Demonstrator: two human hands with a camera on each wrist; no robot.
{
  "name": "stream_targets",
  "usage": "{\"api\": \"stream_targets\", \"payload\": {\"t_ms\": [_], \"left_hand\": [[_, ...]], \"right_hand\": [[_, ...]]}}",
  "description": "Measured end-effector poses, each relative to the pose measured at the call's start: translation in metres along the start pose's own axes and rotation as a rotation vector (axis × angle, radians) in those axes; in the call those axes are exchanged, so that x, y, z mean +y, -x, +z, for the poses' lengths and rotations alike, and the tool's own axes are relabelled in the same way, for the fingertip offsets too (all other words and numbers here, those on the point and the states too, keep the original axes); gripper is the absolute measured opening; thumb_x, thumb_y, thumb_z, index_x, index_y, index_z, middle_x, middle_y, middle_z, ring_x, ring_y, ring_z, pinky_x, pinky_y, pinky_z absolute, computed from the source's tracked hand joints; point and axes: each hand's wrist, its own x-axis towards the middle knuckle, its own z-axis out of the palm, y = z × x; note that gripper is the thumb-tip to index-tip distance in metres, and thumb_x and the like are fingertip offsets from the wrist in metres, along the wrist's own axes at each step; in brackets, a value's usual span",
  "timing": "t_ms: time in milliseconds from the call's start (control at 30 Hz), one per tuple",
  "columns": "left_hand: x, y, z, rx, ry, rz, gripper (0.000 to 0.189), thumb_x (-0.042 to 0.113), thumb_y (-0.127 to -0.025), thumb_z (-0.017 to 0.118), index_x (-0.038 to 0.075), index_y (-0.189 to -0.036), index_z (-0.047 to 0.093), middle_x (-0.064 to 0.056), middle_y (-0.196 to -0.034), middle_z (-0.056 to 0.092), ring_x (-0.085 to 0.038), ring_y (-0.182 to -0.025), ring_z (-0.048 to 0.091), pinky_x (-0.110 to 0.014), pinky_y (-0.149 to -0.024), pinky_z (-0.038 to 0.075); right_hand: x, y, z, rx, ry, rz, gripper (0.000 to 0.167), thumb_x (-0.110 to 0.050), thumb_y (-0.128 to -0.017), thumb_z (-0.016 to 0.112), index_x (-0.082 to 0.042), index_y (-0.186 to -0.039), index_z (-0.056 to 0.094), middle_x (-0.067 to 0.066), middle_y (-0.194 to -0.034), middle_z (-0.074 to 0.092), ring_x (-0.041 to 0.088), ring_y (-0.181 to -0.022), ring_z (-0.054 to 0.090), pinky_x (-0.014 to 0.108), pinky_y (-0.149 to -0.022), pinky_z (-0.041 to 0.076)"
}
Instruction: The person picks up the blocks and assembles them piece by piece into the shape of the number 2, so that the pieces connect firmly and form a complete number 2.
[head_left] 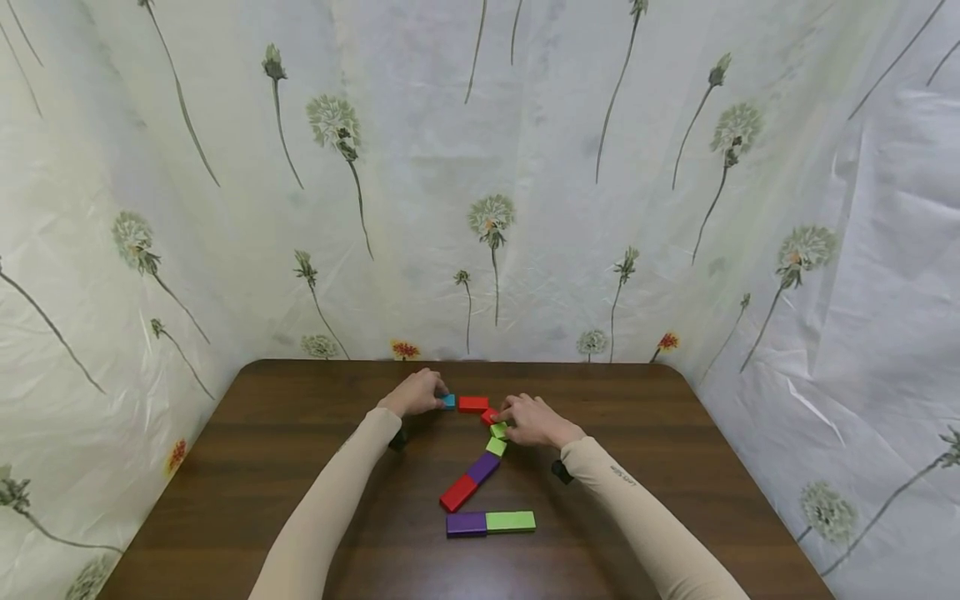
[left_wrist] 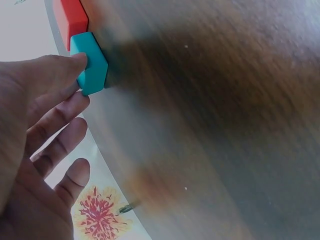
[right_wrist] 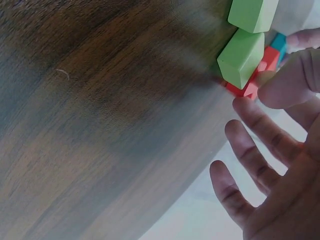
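In the head view my left hand (head_left: 414, 393) is at the far end of a line of wooden-looking blocks. Its thumb and finger pinch a blue block (left_wrist: 92, 65), which stands against the end of a long red block (head_left: 473, 404). Across from it, my right hand (head_left: 538, 421) has its thumb and index finger at a small red block (head_left: 489, 416), partly covered by the fingers. A light green block (right_wrist: 241, 57) touches that red one, and another green block (head_left: 496, 447) follows it. The other right fingers are spread apart.
A purple block (head_left: 483, 467) and a red block (head_left: 458, 493) continue the line diagonally toward me. Nearer still, a purple block (head_left: 467, 525) and a long green block (head_left: 511, 522) lie end to end. The brown table (head_left: 637, 517) meets a flower-printed curtain (head_left: 420, 292) behind.
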Motion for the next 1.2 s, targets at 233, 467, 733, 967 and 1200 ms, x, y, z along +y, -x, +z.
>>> {"api": "stream_targets", "payload": {"t_ms": [233, 467, 733, 967, 1200], "left_hand": [[0.002, -0.002, 0.003, -0.004, -0.026, -0.001, 0.024, 0.023, -0.088, 0.070, 0.012, -0.110, 0.073, -0.003, -0.113, 0.063, -0.022, -0.113, 0.053, -0.038, -0.098, 0.044], [0.003, -0.003, 0.007, 0.002, -0.018, 0.017, 0.024, 0.021, -0.088, 0.070, 0.010, -0.109, 0.073, -0.005, -0.114, 0.064, -0.024, -0.113, 0.054, -0.039, -0.098, 0.044], [0.004, -0.002, 0.008, 0.012, -0.016, 0.023, 0.026, 0.022, -0.088, 0.070, 0.009, -0.111, 0.073, -0.006, -0.117, 0.065, -0.025, -0.118, 0.054, -0.040, -0.102, 0.043], [0.003, -0.001, 0.010, 0.037, -0.048, 0.036, 0.030, 0.026, -0.090, 0.067, 0.010, -0.115, 0.071, -0.007, -0.121, 0.063, -0.025, -0.119, 0.052, -0.041, -0.103, 0.040], [0.021, -0.002, 0.010, 0.056, -0.091, 0.078, 0.028, 0.025, -0.092, 0.062, 0.012, -0.115, 0.071, -0.007, -0.125, 0.061, -0.026, -0.122, 0.049, -0.047, -0.107, 0.036]], "right_hand": [[-0.001, 0.000, -0.001, 0.010, 0.024, -0.009, 0.036, -0.013, -0.087, 0.057, -0.018, -0.120, 0.070, 0.008, -0.119, 0.060, 0.030, -0.108, 0.053, 0.050, -0.086, 0.041], [-0.002, 0.000, 0.000, 0.006, 0.028, -0.003, 0.035, -0.012, -0.087, 0.058, -0.019, -0.120, 0.070, 0.009, -0.121, 0.060, 0.031, -0.109, 0.053, 0.051, -0.087, 0.041], [-0.003, 0.000, -0.001, 0.004, 0.043, -0.005, 0.035, -0.012, -0.088, 0.057, -0.019, -0.120, 0.070, 0.009, -0.120, 0.060, 0.031, -0.107, 0.053, 0.049, -0.084, 0.041], [-0.001, -0.001, -0.001, 0.003, 0.045, 0.003, 0.035, -0.014, -0.087, 0.057, -0.020, -0.119, 0.070, 0.008, -0.120, 0.061, 0.031, -0.109, 0.053, 0.051, -0.088, 0.041], [0.000, -0.004, -0.001, -0.015, 0.045, 0.029, 0.034, -0.016, -0.088, 0.060, -0.022, -0.120, 0.070, 0.005, -0.118, 0.060, 0.028, -0.108, 0.052, 0.050, -0.090, 0.041]]}}
